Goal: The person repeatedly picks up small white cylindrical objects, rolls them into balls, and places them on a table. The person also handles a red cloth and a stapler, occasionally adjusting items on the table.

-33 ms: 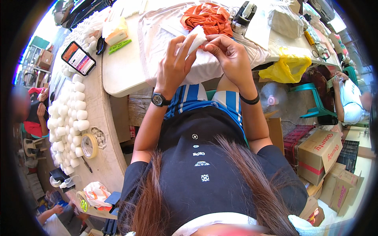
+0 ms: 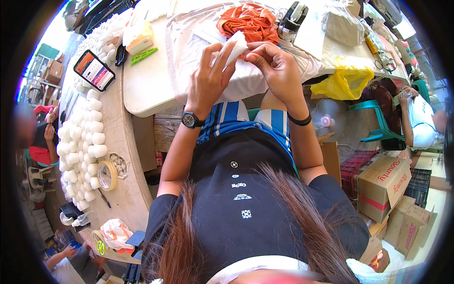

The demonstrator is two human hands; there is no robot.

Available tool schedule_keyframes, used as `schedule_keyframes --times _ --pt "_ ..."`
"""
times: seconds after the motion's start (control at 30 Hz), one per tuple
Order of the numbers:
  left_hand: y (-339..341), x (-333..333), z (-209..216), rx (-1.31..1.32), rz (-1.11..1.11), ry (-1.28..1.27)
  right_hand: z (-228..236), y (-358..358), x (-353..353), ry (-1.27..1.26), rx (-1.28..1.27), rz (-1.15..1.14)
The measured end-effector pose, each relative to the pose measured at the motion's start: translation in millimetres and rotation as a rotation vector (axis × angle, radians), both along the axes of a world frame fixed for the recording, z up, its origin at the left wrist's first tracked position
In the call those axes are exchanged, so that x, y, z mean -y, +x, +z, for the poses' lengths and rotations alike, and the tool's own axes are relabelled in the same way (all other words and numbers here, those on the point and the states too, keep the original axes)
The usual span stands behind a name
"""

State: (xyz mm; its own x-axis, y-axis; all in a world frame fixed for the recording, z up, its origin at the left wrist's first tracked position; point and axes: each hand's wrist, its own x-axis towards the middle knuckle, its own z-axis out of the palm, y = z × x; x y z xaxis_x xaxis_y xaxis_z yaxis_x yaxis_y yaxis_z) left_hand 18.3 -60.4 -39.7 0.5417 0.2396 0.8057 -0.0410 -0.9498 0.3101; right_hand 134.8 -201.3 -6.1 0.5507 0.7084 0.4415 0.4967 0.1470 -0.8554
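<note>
Head cam, looking straight down: both hands are up in front of the chest, over the near edge of the white table [image 2: 142, 90]. Left hand [image 2: 207, 78] has its back to the cam, wrist bent up w/ a black wristwatch [image 2: 191, 119] on it, fingers curled and thumb + forefinger pressed together on the lower-left side of a small white folded cloth piece [image 2: 235, 46]. Right hand [image 2: 276, 66] comes in from the other side, forearm angled up and inward, black band [image 2: 300, 120] on the wrist, thumb and fingertips pinching the top-right corner of the same piece. So it's held in the air between both hands, just above a white fabric sheet [image 2: 189, 42] spread on the table, w/ an orange cloth pile [image 2: 250, 21] right behind it.

Other stuff: black tape dispenser [image 2: 292, 21] next to the orange pile, yellow plastic bag [image 2: 347, 80] hanging at the table's right edge. Left of the sheet there's a green marker [image 2: 143, 56], and on the next table a smartphone [image 2: 94, 70] w/ the screen lit. Rows of white rolls [image 2: 87, 142] run down that table, w/ a masking tape roll [image 2: 108, 175] beside them. Cardboard boxes [image 2: 383, 184] on the floor to the right.
</note>
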Motion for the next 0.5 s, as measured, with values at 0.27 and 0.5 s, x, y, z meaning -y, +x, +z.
schedule_keyframes --times 0.27,0.5 --pt "-1.6 -8.3 2.8 0.039 0.016 0.063 3.3 3.7 -6.5 0.043 0.048 0.039" --pt "-10.2 -9.7 13.4 0.041 -0.037 0.142 6.7 -3.0 -6.7 0.133 0.082 -0.003"
